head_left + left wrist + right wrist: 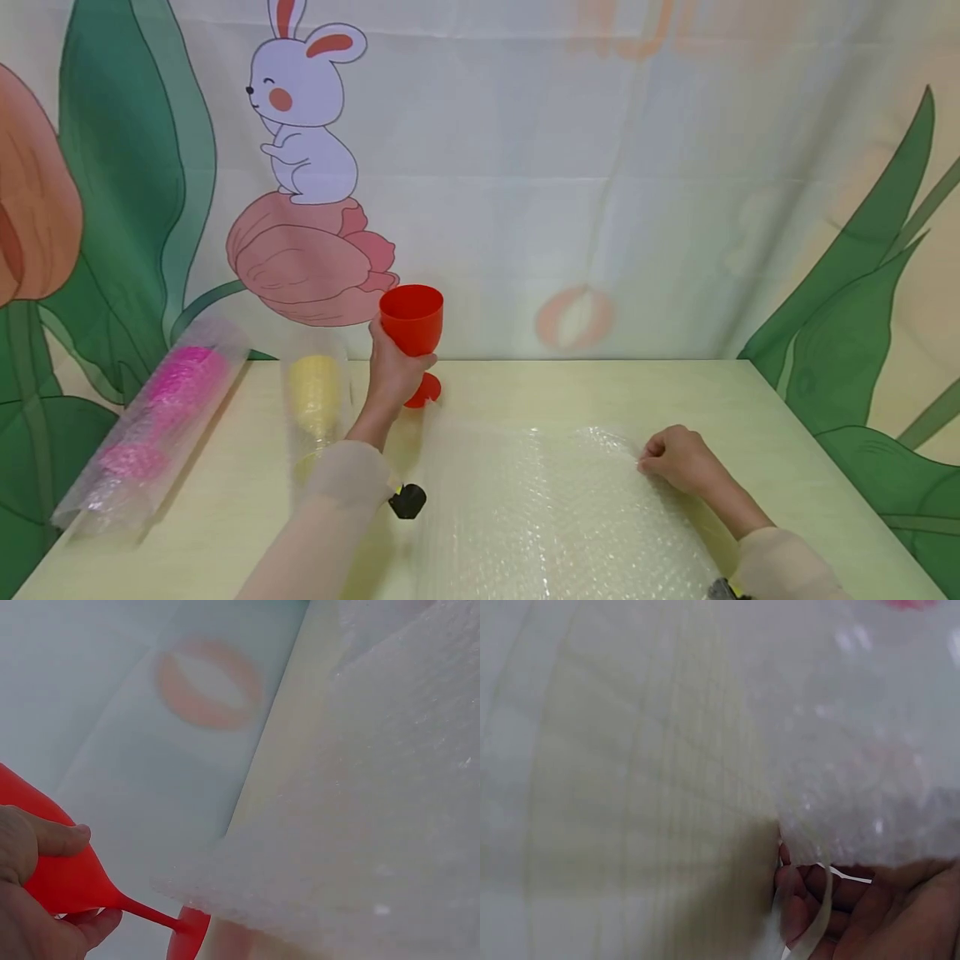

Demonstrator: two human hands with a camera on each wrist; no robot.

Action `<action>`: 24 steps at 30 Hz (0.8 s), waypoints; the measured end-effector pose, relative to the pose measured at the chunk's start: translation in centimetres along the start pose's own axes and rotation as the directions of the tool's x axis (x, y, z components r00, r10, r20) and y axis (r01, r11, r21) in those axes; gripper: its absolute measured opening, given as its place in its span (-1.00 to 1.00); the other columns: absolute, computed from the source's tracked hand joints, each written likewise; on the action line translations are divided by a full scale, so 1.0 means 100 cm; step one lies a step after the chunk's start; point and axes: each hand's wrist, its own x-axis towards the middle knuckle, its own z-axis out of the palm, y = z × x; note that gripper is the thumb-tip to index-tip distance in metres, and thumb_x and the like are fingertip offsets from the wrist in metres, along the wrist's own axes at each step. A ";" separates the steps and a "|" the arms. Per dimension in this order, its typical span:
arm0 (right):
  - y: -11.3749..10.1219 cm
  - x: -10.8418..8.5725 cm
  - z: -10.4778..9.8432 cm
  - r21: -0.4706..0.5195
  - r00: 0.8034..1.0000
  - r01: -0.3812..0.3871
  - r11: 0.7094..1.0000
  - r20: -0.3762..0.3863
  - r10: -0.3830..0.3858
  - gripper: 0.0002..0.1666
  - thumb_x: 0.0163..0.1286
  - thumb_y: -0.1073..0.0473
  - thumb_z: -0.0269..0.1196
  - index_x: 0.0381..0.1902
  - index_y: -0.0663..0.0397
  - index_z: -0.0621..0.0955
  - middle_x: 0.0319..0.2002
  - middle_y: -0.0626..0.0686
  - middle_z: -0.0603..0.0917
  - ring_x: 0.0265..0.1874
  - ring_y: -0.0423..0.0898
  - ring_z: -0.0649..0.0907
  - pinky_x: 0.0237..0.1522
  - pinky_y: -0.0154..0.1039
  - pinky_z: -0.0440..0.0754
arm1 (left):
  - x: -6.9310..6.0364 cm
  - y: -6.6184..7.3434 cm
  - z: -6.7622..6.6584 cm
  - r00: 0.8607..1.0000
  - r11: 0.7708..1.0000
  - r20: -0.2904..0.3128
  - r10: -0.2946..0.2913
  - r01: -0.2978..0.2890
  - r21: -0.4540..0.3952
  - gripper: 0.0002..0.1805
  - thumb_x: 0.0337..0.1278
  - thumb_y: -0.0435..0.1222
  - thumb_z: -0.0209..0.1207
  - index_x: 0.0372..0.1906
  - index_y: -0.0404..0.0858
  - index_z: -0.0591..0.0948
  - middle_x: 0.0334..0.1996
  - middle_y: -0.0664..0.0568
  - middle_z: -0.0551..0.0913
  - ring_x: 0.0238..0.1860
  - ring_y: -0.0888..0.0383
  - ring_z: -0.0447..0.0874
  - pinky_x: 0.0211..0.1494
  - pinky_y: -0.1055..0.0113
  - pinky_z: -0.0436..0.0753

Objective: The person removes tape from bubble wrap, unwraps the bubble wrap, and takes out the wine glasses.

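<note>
fingers (103,925) snug round red goblet (412,327)

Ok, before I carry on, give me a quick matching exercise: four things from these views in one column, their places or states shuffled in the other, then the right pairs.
Things:
1. red goblet
2. bubble wrap sheet
3. pink wrapped item
4. yellow wrapped item

Places or states:
A. pinched at its edge by the right hand
B. second from the left of the four, head view
C. gripped in the left hand
D. farthest left of the four, head view

Pairs: 1-C, 2-A, 3-D, 4-B
</note>
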 end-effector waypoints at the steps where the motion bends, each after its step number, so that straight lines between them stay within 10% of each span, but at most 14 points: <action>1: 0.000 0.000 0.000 0.000 1.000 0.002 1.000 -0.001 -0.002 -0.83 0.32 0.34 0.40 -0.48 0.17 0.67 -0.54 -0.05 0.53 -0.52 -0.11 0.47 -0.45 -0.24 0.42 | 0.001 -0.001 0.001 1.000 1.000 -0.008 0.000 0.000 0.003 0.09 0.05 -0.56 0.39 0.57 -0.17 -0.02 0.42 -0.14 0.29 0.41 -0.16 0.27 0.33 -0.09 0.54; 24: 0.001 -0.001 0.000 0.016 1.000 0.000 1.000 -0.007 0.000 -0.82 0.31 0.34 0.41 -0.49 0.17 0.66 -0.55 -0.05 0.53 -0.52 -0.11 0.47 -0.45 -0.24 0.42 | 0.015 -0.031 0.007 0.994 0.998 -0.092 -0.062 0.064 0.020 0.14 0.04 -0.55 0.40 0.59 -0.11 -0.06 0.46 -0.10 0.26 0.45 -0.14 0.23 0.35 -0.06 0.52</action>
